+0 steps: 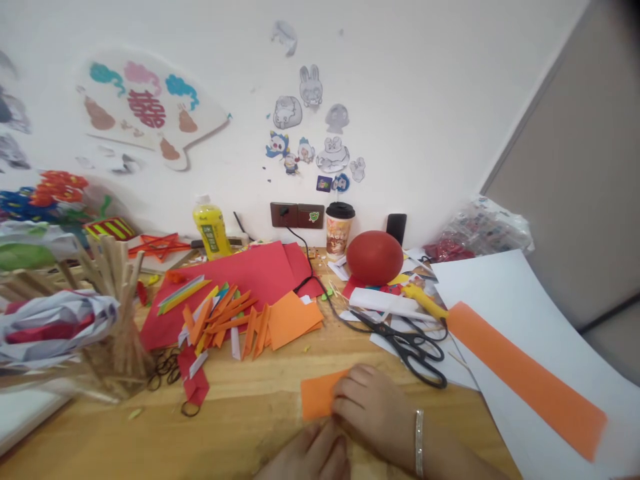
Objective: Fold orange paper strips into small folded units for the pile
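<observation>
A small rectangle of orange paper (316, 396) lies on the wooden table in front of me. My right hand (373, 408) covers its right part, with fingers curled over the paper; a sparkling bracelet is on that wrist. Just below, my left hand (309, 455) has its fingers bent inward and meets the right fingertips at the paper's lower edge. The paper beneath the fingers is hidden. Beyond the hands lie a few orange squares (295, 320) and a pile of folded orange strips (233, 317). Black-handled scissors (407, 340) rest to the upper right.
A long orange strip (525, 380) lies on a large white sheet (500, 287) at right. Behind are red paper (260, 267), a red balloon (375, 257), a lidded cup (339, 233) and a yellow-labelled bottle (212, 230). Wooden sticks (113, 300) stand at left; a black cable (305, 247) crosses the table.
</observation>
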`<state>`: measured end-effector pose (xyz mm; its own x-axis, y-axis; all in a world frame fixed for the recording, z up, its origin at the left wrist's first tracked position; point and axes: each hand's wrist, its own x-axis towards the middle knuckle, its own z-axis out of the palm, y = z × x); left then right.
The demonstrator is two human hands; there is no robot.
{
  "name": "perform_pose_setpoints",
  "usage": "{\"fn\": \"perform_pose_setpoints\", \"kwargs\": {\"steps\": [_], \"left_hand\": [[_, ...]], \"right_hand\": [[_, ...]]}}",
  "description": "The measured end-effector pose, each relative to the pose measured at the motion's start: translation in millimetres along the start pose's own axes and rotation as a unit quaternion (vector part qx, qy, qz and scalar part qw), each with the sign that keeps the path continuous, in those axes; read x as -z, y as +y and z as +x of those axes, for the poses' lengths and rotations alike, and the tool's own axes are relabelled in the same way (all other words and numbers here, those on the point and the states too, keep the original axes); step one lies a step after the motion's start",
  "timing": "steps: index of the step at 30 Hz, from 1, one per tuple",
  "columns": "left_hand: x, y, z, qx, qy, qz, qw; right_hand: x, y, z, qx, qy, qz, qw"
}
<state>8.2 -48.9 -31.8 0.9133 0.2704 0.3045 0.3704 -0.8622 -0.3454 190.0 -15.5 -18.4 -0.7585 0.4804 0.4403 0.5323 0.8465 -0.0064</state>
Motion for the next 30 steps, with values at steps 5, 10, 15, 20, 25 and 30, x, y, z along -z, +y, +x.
{"fn": "perform_pose_setpoints", "kwargs": {"steps": [5, 10, 15, 20, 25, 30], "left_hand": [[5.6, -1, -2, 0.009, 0.051, 0.025, 0.998], [4.6, 0, -3, 0.072, 0.107, 0.052, 0.990], [3.1, -4, -3, 0.101, 0.089, 0.042, 0.990], [13.0, -10, -2, 0.080, 0.048, 0.034, 0.995], [11.6, -8, -2, 0.089, 0.053, 0.038, 0.994], [1.9, -1, -3, 0.134, 0.073, 0.036, 0.988]], "right_hand": [[0, 2, 0, -0.104, -0.001, 0.107, 0.989], [7, 1, 4, -0.204, 0.005, 0.209, 0.956], [9, 1, 6, -0.236, 0.000, 0.203, 0.950], [9, 5, 6, -0.260, 0.017, 0.167, 0.951], [6, 6, 7, -0.265, 0.015, 0.160, 0.951], [6, 5, 9, -0.268, 0.007, 0.153, 0.951]]}}
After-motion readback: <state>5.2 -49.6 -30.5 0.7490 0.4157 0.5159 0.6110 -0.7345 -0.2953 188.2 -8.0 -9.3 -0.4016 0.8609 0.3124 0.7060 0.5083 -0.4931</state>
